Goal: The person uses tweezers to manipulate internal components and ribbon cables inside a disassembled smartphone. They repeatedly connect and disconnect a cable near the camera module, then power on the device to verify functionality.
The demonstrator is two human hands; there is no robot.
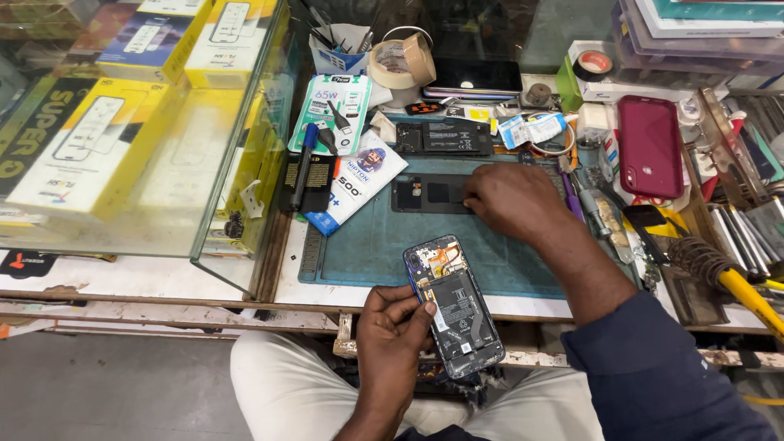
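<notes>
Gripped at its lower edge by the left hand (392, 331), an opened phone (454, 305) with exposed battery hangs beyond the blue work mat (367, 245), over the lap. Right hand (510, 198) presses curled fingertips on a dark inner plate (430, 194) lying on the mat; whether it pinches anything cannot be told. Risk: the one-handed hold may slip, dropping the phone.

Count: 2 hands, left (392, 335) & right (510, 200); 3 phones — 1 opened phone (454, 306), 1 red phone (650, 147), 1 black phone (476, 77); 2 tape rolls (402, 61); 1 blue marker (304, 163).
</notes>
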